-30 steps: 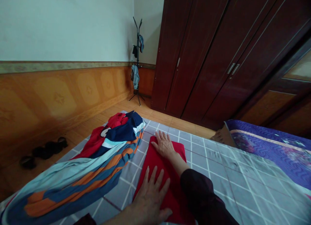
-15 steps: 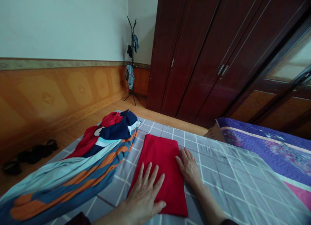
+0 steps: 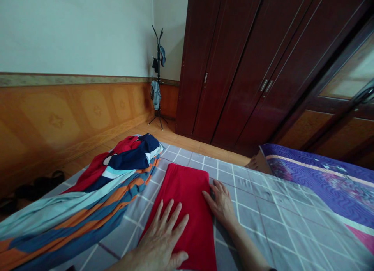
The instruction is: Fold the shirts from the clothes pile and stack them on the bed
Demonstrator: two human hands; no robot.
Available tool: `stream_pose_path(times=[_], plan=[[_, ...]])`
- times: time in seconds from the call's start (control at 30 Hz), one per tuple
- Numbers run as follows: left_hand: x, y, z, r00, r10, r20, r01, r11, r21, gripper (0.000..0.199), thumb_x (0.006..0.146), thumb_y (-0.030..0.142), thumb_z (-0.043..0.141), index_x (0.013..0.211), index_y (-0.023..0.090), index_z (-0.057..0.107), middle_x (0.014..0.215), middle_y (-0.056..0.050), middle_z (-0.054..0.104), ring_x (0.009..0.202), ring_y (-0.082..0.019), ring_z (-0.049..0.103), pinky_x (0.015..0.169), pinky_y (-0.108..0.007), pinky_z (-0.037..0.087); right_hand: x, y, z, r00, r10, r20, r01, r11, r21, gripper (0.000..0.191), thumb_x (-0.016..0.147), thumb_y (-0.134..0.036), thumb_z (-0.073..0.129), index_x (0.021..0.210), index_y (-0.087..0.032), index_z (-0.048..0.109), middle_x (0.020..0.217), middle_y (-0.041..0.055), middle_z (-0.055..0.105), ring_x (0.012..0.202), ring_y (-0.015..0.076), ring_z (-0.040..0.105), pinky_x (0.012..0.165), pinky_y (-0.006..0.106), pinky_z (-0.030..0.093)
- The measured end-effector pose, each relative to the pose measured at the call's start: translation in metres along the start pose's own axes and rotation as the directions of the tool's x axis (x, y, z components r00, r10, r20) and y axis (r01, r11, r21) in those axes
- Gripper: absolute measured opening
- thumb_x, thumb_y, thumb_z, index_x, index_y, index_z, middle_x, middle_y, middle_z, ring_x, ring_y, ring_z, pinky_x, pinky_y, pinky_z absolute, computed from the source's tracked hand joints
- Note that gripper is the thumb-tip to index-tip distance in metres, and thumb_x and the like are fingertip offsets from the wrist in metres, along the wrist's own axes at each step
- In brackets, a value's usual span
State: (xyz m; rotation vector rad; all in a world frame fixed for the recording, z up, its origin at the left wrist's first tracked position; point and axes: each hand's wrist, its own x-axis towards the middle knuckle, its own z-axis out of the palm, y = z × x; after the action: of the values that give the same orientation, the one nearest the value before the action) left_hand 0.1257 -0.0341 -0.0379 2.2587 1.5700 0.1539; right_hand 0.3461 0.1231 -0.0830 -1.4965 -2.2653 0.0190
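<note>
Creases could form in the folded red cloth, flat on the white-checked grey bed sheet, if your spread left hand drags; your open right hand, at its edge, could skew that side.

The bed is covered by a grey sheet crossed with white lines and a few dark ones; slight wrinkles are shown toward the right. A folded red cloth is laid flat near the middle. Along the left side, red, navy and pale blue clothes are heaped beside and against a bunched orange-and-blue striped cloth. The sheet is bordered at the right by a purple floral cover.
</note>
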Motion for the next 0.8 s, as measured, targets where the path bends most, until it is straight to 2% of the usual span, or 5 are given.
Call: stream_pose_path(times=[0.2,0.37,0.53,0.67,0.8], plan=[[0.025,0.010,-0.050,0.997,0.082,-0.011,-0.082,0.997,-0.009,0.070,0.085,0.037,0.055,0.147,0.027,0.024,0.152,-0.005,0.026,0.140,-0.024,0.023,0.114,-0.045,0.018,-0.001,-0.007,-0.007,0.999,0.021,0.026,-0.021,1.000,0.021,0.046,0.086,-0.045,0.049,0.119,-0.015,0.061,0.133,0.0150,0.049,0.126,0.0319,0.039,0.104,0.047,0.033],[0.137,0.018,-0.096,0.972,0.131,-0.195,-0.131,0.991,0.013,0.043,0.086,0.025,0.050,0.128,0.021,0.053,0.131,-0.005,0.056,0.122,-0.021,0.050,0.106,-0.033,0.032,-0.002,-0.008,-0.008,1.000,0.021,0.016,-0.021,0.999,0.024,0.047,0.086,-0.045,0.049,0.121,-0.015,0.060,0.133,0.0147,0.050,0.126,0.0319,0.039,0.104,0.047,0.032],[0.214,0.012,-0.067,0.967,-0.027,-0.253,0.020,0.999,-0.032,0.029,0.087,0.022,0.047,0.110,0.016,0.064,0.104,-0.009,0.069,0.100,-0.022,0.062,0.085,-0.030,0.045,-0.003,-0.010,-0.009,1.000,0.025,0.008,-0.025,1.000,0.016,0.046,0.085,-0.044,0.049,0.120,-0.016,0.061,0.133,0.0137,0.051,0.125,0.0319,0.040,0.104,0.047,0.033],[0.217,0.001,-0.041,0.946,-0.076,-0.314,0.060,0.996,-0.061,0.025,0.089,0.031,0.047,0.097,0.016,0.066,0.102,-0.009,0.068,0.100,-0.021,0.060,0.088,-0.031,0.042,-0.003,-0.010,-0.010,0.999,0.029,0.020,-0.030,0.999,0.023,0.045,0.085,-0.043,0.050,0.119,-0.015,0.061,0.133,0.0145,0.050,0.127,0.0328,0.039,0.104,0.047,0.033],[0.215,-0.011,-0.038,0.951,-0.063,-0.303,0.042,0.996,-0.076,0.029,0.086,0.043,0.052,0.085,0.017,0.066,0.093,-0.008,0.068,0.096,-0.023,0.060,0.087,-0.033,0.042,-0.003,-0.010,-0.008,0.999,0.032,0.010,-0.032,0.999,0.016,0.045,0.085,-0.043,0.050,0.119,-0.017,0.061,0.134,0.0134,0.050,0.127,0.0325,0.040,0.104,0.048,0.033]])
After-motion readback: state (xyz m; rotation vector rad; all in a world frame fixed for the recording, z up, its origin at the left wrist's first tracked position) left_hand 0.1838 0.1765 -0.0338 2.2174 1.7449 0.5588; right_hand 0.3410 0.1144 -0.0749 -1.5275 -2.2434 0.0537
